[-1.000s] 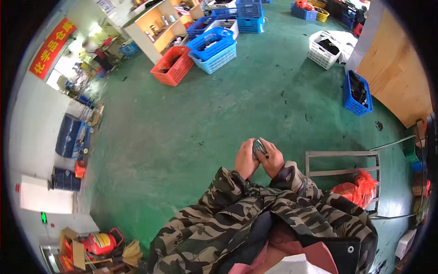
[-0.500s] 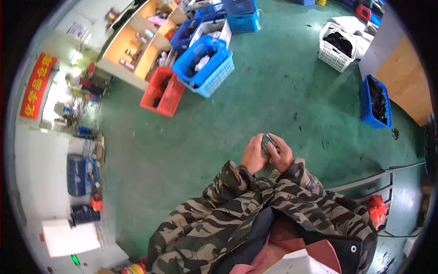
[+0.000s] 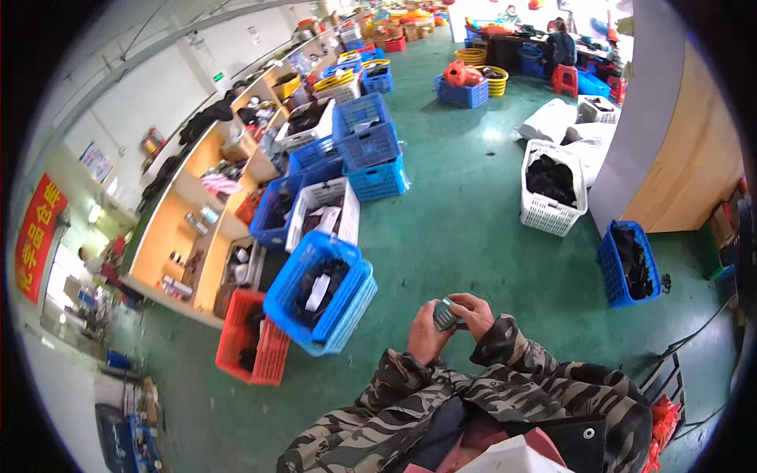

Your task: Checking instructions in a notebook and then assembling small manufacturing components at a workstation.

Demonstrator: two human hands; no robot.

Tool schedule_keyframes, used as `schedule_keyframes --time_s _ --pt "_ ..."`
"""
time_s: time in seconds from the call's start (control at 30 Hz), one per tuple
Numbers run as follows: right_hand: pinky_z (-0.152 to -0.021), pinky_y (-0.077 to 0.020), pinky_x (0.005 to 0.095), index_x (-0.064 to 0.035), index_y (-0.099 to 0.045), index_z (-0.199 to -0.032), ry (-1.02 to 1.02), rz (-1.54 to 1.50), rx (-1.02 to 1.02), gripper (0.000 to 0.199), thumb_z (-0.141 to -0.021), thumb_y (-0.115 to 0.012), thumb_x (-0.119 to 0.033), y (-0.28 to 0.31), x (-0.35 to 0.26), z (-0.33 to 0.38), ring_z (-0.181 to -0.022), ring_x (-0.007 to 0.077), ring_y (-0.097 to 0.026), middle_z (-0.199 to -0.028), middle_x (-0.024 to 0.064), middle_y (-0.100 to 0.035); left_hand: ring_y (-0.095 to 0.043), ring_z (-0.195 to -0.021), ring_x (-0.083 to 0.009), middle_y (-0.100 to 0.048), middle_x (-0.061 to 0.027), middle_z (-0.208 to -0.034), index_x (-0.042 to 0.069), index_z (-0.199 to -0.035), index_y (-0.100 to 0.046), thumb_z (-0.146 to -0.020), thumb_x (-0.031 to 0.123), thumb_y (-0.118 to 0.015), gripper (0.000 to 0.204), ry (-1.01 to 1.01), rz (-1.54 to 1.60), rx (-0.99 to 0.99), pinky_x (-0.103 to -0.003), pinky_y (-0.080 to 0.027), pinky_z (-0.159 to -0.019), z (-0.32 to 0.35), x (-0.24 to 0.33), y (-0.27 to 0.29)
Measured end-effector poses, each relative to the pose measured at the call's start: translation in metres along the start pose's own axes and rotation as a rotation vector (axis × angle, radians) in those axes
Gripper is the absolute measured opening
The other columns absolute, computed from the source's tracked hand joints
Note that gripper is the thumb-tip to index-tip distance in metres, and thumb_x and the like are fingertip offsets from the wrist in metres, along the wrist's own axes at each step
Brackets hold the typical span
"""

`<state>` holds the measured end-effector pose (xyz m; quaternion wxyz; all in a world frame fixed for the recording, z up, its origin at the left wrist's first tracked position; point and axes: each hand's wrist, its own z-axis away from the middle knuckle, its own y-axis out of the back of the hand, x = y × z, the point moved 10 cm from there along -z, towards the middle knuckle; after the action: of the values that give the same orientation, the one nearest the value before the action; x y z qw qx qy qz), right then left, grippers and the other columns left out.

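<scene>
In front of my chest, my two hands come together around a small grey-green handheld device point(image 3: 445, 314) with pale rows on its face. My left hand point(image 3: 426, 336) is closed on its left side. From the other side, the fingers of my right hand point(image 3: 474, 314) curl over its top and edge. The device's exact kind is too small to tell. Both arms wear camouflage sleeves point(image 3: 512, 344). Ahead and to the left of my hands stands a blue basket point(image 3: 359, 303) with dark items and a white piece in it.
A red basket point(image 3: 276, 356) stands left of the blue one, beside wooden shelving point(image 3: 146, 256). On the right are a white basket point(image 3: 536, 214) and another blue basket point(image 3: 619, 288), both with dark items, near a partition point(image 3: 694, 150). Far back, people sit at a table.
My view has tilted up, so shelves, more baskets and people at the back now show. Both hands stay on the device, whose face is more visible.
</scene>
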<state>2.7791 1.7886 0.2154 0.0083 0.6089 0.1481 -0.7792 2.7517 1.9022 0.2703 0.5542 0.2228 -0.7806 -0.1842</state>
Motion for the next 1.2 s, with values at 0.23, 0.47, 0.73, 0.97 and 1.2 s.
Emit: schedule_keyframes --time_s 0.23,0.47,0.73,0.97,1.2 --pt "-0.065 -0.0487 0.029 0.0027 -0.053 -0.095 0.005 0.073 0.228 0.027 -0.081 -0.06 -0.02 0.009 -0.038 -0.177 -0.076 0.0143 -0.057 -0.085 0.0088 -0.06 -0.055 -0.088 -0.037 -0.056 -0.0184 -0.093 0.003 -0.103 -0.048 -0.061 0.013 -0.075 0.052 -0.036 0.045 -0.147 -0.04 -0.045 -0.072 -0.181 -0.066 0.008" --pt "-0.069 -0.0491 0.0304 0.0026 -0.054 -0.092 0.24 0.048 0.246 0.029 -0.081 -0.061 -0.023 -0.032 -0.057 -0.368 -0.081 0.0189 -0.061 -0.084 0.0144 -0.062 -0.056 -0.084 -0.0373 -0.056 -0.02 -0.091 0.001 -0.104 -0.047 -0.066 0.009 -0.071 0.046 -0.051 -0.009 -0.086 -0.039 -0.045 -0.069 -0.342 -0.156 0.041" --pt "-0.071 -0.0493 0.0319 0.0017 -0.057 -0.099 0.187 0.094 0.054 0.037 -0.078 -0.064 -0.027 -0.115 -0.097 -0.589 -0.082 0.023 -0.062 -0.091 0.016 -0.062 -0.058 -0.079 -0.035 -0.058 -0.0207 -0.088 0.001 -0.104 -0.05 -0.067 0.015 -0.072 0.045 0.063 -0.153 -0.001 -0.038 -0.046 -0.066 -0.52 -0.274 0.115" --pt "-0.074 -0.0473 0.0279 0.0076 -0.055 -0.101 0.145 0.168 0.076 0.03 -0.084 -0.058 -0.017 -0.133 -0.106 -0.707 -0.082 0.0143 -0.058 -0.092 0.0134 -0.061 -0.057 -0.084 -0.0362 -0.057 -0.0203 -0.09 0.001 -0.104 -0.05 -0.065 0.009 -0.071 0.045 0.11 -0.097 -0.031 -0.038 -0.045 -0.069 -0.62 -0.351 0.124" --pt "-0.069 -0.0455 0.025 0.0042 -0.06 -0.099 0.133 0.125 0.234 0.025 -0.085 -0.056 -0.016 -0.163 -0.129 -0.843 -0.078 0.01 -0.055 -0.086 0.0059 -0.062 -0.052 -0.09 -0.039 -0.053 -0.0213 -0.097 0.001 -0.11 -0.045 -0.064 0.013 -0.072 0.055 0.032 -0.078 -0.027 -0.041 -0.044 -0.074 -0.739 -0.439 0.154"
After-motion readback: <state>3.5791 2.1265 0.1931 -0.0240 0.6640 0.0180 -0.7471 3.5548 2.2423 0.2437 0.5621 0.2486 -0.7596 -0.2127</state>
